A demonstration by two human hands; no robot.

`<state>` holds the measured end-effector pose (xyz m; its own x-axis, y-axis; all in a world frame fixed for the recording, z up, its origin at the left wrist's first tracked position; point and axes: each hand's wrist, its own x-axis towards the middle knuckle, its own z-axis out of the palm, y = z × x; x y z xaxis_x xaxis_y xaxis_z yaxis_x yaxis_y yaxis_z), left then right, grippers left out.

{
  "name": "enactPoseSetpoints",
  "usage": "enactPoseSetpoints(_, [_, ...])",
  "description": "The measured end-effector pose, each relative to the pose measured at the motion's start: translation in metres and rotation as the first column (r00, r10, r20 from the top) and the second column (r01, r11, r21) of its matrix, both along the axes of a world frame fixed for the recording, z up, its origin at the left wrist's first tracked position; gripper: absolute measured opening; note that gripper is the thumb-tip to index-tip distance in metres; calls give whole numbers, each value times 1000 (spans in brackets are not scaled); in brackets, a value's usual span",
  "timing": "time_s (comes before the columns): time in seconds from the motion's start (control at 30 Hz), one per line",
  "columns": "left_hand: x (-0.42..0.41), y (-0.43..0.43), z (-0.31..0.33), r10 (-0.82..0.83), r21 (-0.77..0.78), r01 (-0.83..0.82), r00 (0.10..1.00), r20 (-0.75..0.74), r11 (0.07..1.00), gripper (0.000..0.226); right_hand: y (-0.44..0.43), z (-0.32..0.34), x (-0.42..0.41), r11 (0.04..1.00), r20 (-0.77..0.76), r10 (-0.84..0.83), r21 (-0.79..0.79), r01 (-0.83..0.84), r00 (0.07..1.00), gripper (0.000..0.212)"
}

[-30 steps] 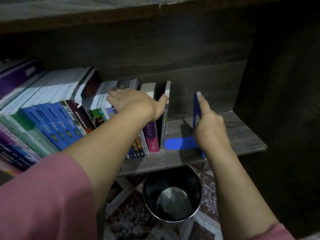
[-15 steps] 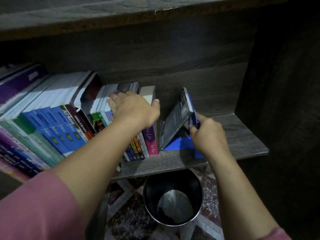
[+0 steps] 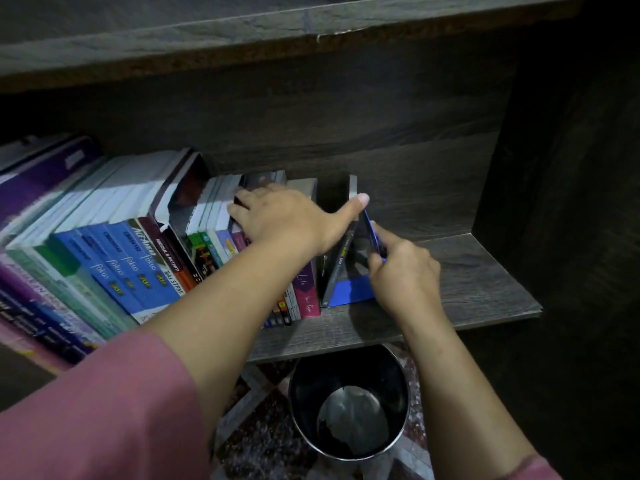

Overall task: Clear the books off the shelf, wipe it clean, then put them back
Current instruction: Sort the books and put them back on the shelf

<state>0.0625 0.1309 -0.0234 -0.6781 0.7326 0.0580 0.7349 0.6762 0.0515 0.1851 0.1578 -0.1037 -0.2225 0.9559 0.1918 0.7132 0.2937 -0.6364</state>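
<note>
Head view looks down on a dark wooden shelf (image 3: 485,282) with a row of books (image 3: 138,258) standing spine-out from its left edge towards the middle. The left hand (image 3: 280,220) lies flat on the top edges of the right-hand books in the row, fingers straight and spread, gripping nothing. Its thumb stretches out to the right and touches the top corner of a thin dark book (image 3: 341,268). That book stands just right of a pink-spined book (image 3: 308,292) at the end of the row and leans with its top tilted to the right.

The right hand (image 3: 401,271) has its fingers curled on the upright plate of a blue bookend (image 3: 353,289), pinching it just beside the thin dark book. The bookend's flat base lies on the shelf near the front edge, and the foot of the thin dark book hides its left end.

Below the shelf's front edge a round black bin (image 3: 346,368) stands on a patterned floor (image 3: 263,441). A pink sleeve (image 3: 104,410) covers the left upper arm.
</note>
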Motion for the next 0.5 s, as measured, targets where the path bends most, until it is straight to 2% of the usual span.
enactPoseSetpoints(0.17, [4, 13, 7, 45, 23, -46, 997, 70, 999, 149, 7, -2, 12, 999, -24, -12, -39, 11, 1000, 44])
enactPoseSetpoints(0.3, [1, 10, 8, 132, -29, -131, 991, 16, 991, 140, 9, -2, 15, 997, -16, 22, -77, -23, 1000, 45])
enactPoseSetpoints(0.43, [3, 12, 10, 143, 30, -148, 981, 128, 988, 161, 15, -3, 23, 987, -21, 93, -133, -95, 995, 49])
enactPoseSetpoints(0.5, [8, 14, 11, 106, -15, -105, 986, 131, 994, 165, 18, -7, 27, 979, -59, 118, -161, -126, 991, 52])
